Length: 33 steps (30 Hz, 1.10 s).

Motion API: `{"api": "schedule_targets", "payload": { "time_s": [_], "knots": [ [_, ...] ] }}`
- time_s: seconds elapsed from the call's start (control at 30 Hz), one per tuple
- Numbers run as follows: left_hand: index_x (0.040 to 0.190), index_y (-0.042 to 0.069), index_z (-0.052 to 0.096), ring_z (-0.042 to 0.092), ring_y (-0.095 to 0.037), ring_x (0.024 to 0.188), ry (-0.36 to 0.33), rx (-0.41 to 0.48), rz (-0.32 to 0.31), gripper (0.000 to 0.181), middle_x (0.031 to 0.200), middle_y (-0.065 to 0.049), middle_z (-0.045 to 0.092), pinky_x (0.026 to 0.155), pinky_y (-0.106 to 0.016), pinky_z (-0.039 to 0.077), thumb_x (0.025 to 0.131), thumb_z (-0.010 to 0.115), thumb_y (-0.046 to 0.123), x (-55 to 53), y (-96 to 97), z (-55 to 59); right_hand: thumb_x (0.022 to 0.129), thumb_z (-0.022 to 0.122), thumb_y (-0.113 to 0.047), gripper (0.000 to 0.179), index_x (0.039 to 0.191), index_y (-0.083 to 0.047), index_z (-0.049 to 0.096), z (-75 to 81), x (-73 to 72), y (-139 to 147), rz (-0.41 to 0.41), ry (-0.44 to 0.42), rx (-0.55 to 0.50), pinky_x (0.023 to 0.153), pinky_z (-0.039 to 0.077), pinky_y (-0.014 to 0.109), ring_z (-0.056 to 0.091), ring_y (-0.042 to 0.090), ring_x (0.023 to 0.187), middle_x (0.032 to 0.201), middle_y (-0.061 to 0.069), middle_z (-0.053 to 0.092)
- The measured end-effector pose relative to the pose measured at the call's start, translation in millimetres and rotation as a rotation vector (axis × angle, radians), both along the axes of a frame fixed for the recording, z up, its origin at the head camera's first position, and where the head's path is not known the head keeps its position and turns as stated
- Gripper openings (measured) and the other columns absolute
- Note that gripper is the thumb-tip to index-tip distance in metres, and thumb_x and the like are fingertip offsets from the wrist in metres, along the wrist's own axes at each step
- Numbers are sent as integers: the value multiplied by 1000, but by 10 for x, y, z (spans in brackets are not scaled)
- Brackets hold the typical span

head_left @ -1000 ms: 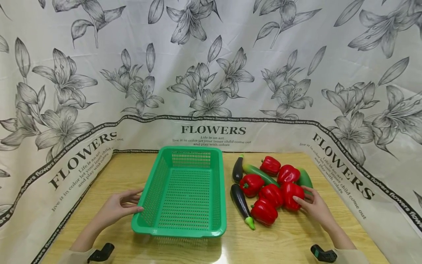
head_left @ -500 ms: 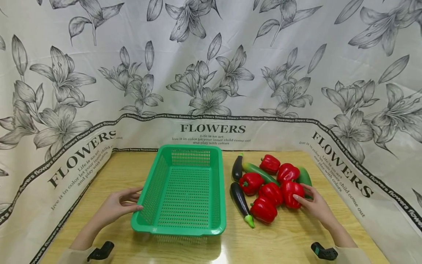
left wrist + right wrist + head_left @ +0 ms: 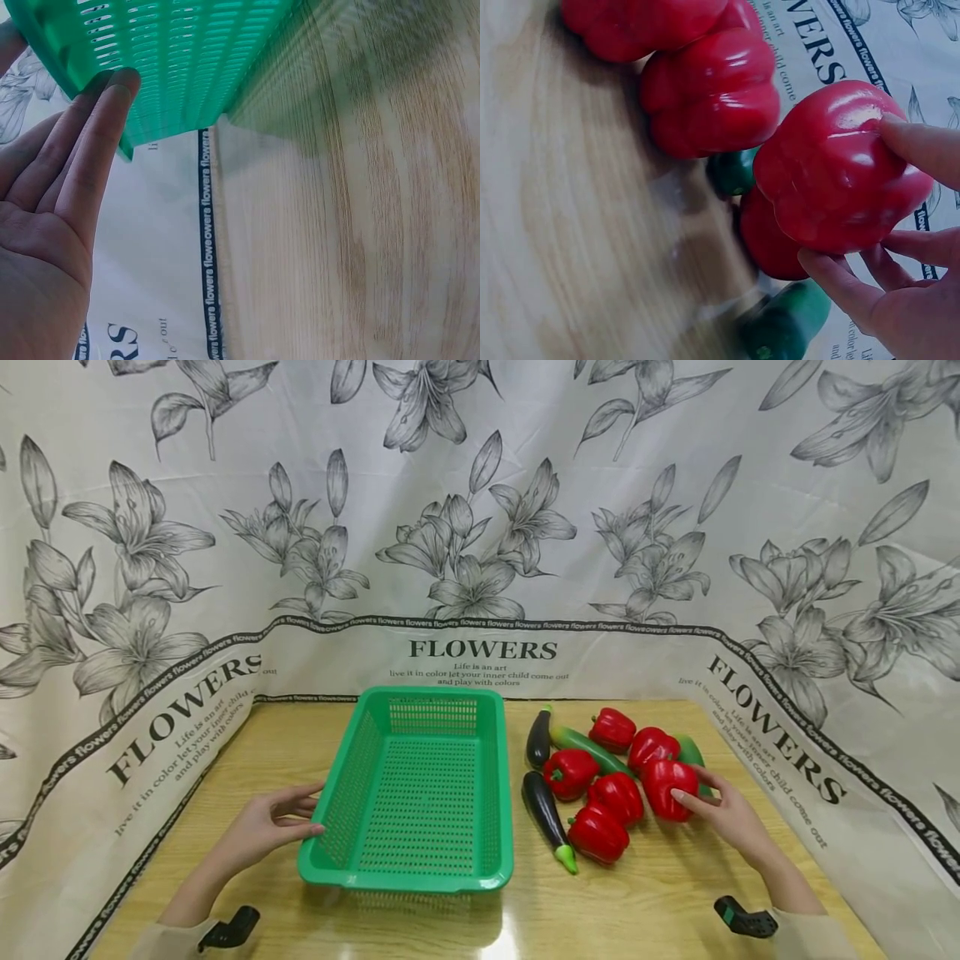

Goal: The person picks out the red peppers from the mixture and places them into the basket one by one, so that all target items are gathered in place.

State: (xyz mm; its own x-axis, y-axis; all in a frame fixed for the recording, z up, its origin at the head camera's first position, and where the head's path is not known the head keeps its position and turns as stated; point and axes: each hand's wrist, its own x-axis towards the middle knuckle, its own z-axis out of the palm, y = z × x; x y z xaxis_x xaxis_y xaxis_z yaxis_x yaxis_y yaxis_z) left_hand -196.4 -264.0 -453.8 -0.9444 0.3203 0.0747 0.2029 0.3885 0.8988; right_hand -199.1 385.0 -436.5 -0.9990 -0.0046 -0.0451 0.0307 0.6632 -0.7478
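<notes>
Change: the right hand [image 3: 723, 814] has closed round one red pepper [image 3: 669, 787] and raised it a little off the desk [image 3: 645, 902]; half a second ago the same pepper sat lower in the pile. The left hand has stayed at the basket's wall.
Right hand: its fingers [image 3: 919, 146] are curled round the held pepper [image 3: 838, 174], one on top and the others beneath with the thumb, a firm grip.
Held pepper: at the right edge of the pile, just above a green cucumber [image 3: 693, 760] and close to the other peppers; the right wrist view shows it clear of the wood.
Left hand: [image 3: 262, 828] its fingers [image 3: 97, 146] lie straight and relaxed, tips touching the outer left wall of the green basket [image 3: 360, 870]; they grip nothing.
Basket: slotted green plastic, rectangular, in the middle of the desk, nothing in it.
Pile: to the right of the basket, five more red peppers [image 3: 597, 833], touching one another.
Aubergines: two dark ones, the nearer [image 3: 546, 810] just beside the basket's right wall with its green stalk toward the person, the farther [image 3: 538, 739] behind it.
Long cucumber: [image 3: 588, 748] slants between the peppers.
Backdrop: white cloth [image 3: 480, 527] printed with grey lilies and the word FLOWERS, standing round three sides of the desk.
</notes>
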Motion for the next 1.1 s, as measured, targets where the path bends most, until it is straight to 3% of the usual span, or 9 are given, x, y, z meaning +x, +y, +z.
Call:
{"api": "schedule_targets", "payload": {
  "time_s": [0.1,0.23,0.47,0.63,0.73,0.93,1.1],
  "knots": [
    [136,7,51,64,-7,99,0,-5,4,61,119,-18,64,79,-24,57,82,75,23,-3,-5,-8,97,53,-37,79,147,10,14,71,-13,-8,26,7,-8,95,46,56,34,57,127,147,37,20],
    [136,7,51,64,-7,99,3,-12,8,61,118,-17,64,79,-24,57,82,75,24,-7,-12,-21,97,53,-38,82,148,11,11,142,-48,-22,33,2,-17,98,41,61,29,57,129,149,37,16],
    [136,7,51,64,-6,99,-20,1,16,61,118,-18,64,78,-26,57,82,75,23,-4,-19,-25,97,53,-36,80,148,9,11,227,-119,-59,30,22,-28,89,54,42,33,56,128,148,35,19],
    [136,6,50,64,-7,100,-13,-2,4,61,119,-19,63,79,-25,57,83,74,23,17,-32,-13,97,54,-34,78,147,11,15,294,-167,-95,46,41,-37,86,54,30,34,56,127,147,35,22],
    [136,6,51,64,-7,100,-20,4,4,61,119,-19,63,78,-25,57,83,75,23,31,-38,-7,97,54,-34,78,147,11,15,355,-187,-128,61,45,-47,88,53,30,33,57,127,146,36,23],
    [136,6,51,64,-6,99,-18,12,2,61,119,-20,63,77,-26,58,82,74,22,32,-45,-3,97,53,-35,79,146,12,13,466,-265,-221,90,39,-41,100,42,57,32,57,128,144,38,27],
    [136,6,50,64,-5,99,-16,17,-5,61,119,-21,62,77,-26,58,83,74,21,32,-46,8,96,54,-38,83,147,11,11,537,-361,-320,95,15,-46,104,33,63,28,55,131,144,38,26]
  ]
}}
